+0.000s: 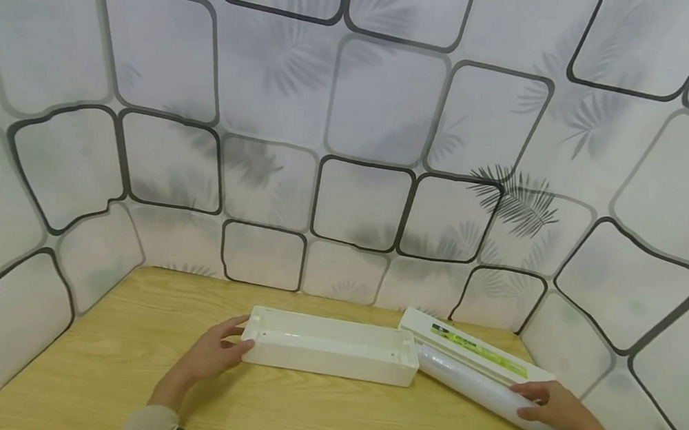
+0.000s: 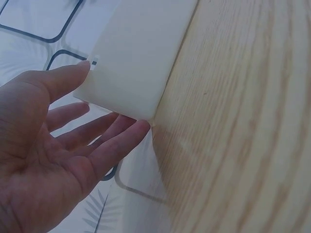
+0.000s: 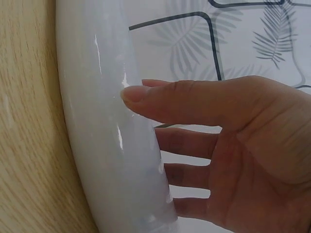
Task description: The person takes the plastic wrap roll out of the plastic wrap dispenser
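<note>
A long white plastic box lies on the wooden table, its top uncovered. My left hand holds its left end; in the left wrist view the thumb touches the long side, with the fingers at the end edge. A roll of plastic wrap slants from the box's right end toward the front right. My right hand grips this roll near its right end, thumb on the near side and the other fingers partly hidden behind it. Behind the roll lies a white lid with a green-yellow label.
The wooden table runs up to a patterned cloth backdrop at the back and both sides. The lid's right part sits close to the right side of the backdrop.
</note>
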A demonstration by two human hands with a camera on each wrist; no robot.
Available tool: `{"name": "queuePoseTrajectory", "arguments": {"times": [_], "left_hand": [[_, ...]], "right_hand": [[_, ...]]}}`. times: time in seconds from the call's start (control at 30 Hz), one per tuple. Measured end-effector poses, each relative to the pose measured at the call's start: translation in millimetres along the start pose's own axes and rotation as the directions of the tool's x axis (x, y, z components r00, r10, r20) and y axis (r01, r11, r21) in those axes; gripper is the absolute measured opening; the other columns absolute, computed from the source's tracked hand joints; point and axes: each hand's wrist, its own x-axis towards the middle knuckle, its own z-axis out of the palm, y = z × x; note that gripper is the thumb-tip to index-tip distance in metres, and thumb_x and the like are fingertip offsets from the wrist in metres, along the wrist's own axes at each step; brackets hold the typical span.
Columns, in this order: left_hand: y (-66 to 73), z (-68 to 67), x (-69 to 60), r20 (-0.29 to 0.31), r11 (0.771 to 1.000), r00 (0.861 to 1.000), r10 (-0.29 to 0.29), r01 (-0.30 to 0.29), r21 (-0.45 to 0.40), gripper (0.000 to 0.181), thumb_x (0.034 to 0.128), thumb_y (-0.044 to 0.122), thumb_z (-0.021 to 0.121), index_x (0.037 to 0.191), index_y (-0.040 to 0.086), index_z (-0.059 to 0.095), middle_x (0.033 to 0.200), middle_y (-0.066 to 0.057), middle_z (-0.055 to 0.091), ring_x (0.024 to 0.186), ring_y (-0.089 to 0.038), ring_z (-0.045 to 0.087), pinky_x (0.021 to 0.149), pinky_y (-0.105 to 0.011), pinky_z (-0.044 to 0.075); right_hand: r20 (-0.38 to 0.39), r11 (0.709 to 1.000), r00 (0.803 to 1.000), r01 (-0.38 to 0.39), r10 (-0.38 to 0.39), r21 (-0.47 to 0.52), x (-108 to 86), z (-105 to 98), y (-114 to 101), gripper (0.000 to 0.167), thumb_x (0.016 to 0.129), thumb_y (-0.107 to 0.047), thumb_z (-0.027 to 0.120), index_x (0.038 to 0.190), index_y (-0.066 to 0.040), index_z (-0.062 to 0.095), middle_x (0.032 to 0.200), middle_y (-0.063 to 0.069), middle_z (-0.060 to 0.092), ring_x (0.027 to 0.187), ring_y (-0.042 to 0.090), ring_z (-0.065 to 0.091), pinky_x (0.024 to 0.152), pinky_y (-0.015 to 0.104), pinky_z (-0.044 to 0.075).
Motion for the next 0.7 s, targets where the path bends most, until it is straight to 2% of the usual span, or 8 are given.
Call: {"name": "queuePoseTrajectory", "arguments": {"times": [0.17,0.4,0.5,0.7], "left_hand": [[-2.6,0.3,0.5,0.008,1.000,1.000,0.003,-0.002,-0.011,0.065,0.1026,0.020,0.065,0.157,-0.002,0.037,0.149,-0.040,0.046,0.110,-0.039,0.071,0.084,-0.043,0.064],[0.6,0.4,-3.1,0.002,1.000,1.000,-0.010,0.010,-0.018,0.064,0.1024,0.019,0.064,0.156,-0.003,0.037,0.149,-0.041,0.045,0.112,-0.040,0.070,0.085,-0.044,0.064],[2.3,0.4,-4.0,-0.003,1.000,1.000,-0.010,0.010,-0.015,0.064,0.1025,0.019,0.064,0.157,-0.002,0.037,0.149,-0.040,0.045,0.112,-0.041,0.070,0.086,-0.044,0.064],[1.0,0.3,-2.0,0.003,1.000,1.000,-0.006,0.006,-0.015,0.065,0.1023,0.020,0.065,0.157,-0.002,0.037,0.149,-0.040,0.045,0.111,-0.040,0.070,0.085,-0.044,0.064]], "right_hand": [[0.002,0.999,0.999,0.039,-0.039,0.016,-0.6,1.5,2.2,0.047,0.097,-0.021,0.073,0.126,0.015,0.065,0.123,0.035,0.069,0.101,0.005,0.068,0.078,0.018,0.054],[-0.024,0.997,0.997,0.070,-0.070,-0.019,1.5,4.9,4.1,0.044,0.095,-0.019,0.074,0.122,0.015,0.066,0.119,0.033,0.071,0.098,0.001,0.066,0.078,0.020,0.054],[-0.039,0.997,0.996,0.073,-0.075,-0.032,2.6,5.5,5.1,0.045,0.094,-0.019,0.076,0.122,0.015,0.066,0.118,0.033,0.071,0.099,0.008,0.068,0.078,0.021,0.054],[-0.034,0.997,0.997,0.075,-0.076,-0.024,3.2,3.9,7.7,0.047,0.093,-0.020,0.076,0.123,0.015,0.065,0.120,0.035,0.069,0.099,0.007,0.068,0.077,0.018,0.053]]}}
